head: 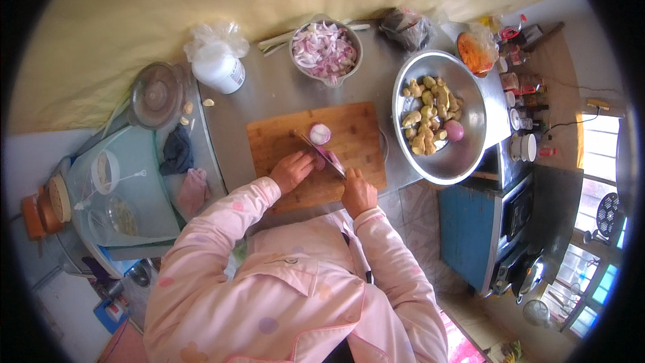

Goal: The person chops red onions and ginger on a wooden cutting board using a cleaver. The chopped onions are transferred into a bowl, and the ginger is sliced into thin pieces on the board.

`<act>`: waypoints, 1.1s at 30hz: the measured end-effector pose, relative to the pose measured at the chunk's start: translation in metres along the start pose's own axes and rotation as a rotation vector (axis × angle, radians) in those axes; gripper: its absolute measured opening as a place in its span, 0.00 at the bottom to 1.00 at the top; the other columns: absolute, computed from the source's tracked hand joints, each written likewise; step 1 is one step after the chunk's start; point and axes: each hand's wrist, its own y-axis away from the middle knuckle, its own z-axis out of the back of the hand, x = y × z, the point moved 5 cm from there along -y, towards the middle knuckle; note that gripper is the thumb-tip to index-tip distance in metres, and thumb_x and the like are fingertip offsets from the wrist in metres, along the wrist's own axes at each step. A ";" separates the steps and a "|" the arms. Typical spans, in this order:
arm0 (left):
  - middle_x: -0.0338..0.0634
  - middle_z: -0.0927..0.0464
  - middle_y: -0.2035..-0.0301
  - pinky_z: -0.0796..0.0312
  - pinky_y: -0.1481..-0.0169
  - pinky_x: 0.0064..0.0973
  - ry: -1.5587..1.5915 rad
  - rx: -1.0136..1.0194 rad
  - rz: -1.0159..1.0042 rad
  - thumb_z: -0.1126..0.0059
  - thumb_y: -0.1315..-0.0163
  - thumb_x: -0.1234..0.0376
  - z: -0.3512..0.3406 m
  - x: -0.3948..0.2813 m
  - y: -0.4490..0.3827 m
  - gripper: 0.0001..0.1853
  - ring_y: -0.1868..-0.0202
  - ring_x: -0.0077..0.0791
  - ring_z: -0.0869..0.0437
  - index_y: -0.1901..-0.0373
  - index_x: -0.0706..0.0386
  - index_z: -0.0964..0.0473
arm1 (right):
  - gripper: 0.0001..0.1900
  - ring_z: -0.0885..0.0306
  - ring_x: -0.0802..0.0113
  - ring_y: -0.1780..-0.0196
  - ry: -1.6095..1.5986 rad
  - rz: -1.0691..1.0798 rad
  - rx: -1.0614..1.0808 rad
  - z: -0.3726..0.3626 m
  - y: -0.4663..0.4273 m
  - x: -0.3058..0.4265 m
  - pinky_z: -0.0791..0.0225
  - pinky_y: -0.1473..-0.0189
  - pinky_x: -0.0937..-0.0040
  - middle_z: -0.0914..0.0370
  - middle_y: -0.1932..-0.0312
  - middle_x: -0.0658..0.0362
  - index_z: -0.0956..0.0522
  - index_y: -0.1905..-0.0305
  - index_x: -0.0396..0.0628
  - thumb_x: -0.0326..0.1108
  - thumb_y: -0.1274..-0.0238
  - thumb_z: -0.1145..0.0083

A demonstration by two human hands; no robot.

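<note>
My right hand (359, 193) is closed around the handle of a kitchen knife (323, 155), whose blade points up and left over a wooden cutting board (352, 126). Fingers of my left hand (293, 171) rest on a piece of red onion (318, 162) on the left side of the blade. Purple onion pieces (334, 160) lie along the blade's right side. Beyond the knife, a peeled onion half (320, 133) sits on the board. A metal pot (359, 63) of chopped onion stands behind the board.
Right of the board is a large metal basin (468, 154) with ginger roots (428, 113) and a whole red onion (454, 131). A white plastic container (219, 71) and garlic cloves (208, 103) are at the back left, near cloths (177, 150). A blue cabinet (466, 232) stands at right.
</note>
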 end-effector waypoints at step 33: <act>0.42 0.19 0.59 0.22 0.49 0.34 0.343 0.195 0.127 0.35 0.42 0.74 0.037 -0.008 -0.025 0.06 0.55 0.41 0.19 0.63 0.58 0.16 | 0.16 0.20 0.45 0.60 -0.174 0.137 -0.235 -0.018 0.058 0.020 0.25 0.59 0.50 0.27 0.53 0.49 0.27 0.54 0.44 0.24 0.48 0.38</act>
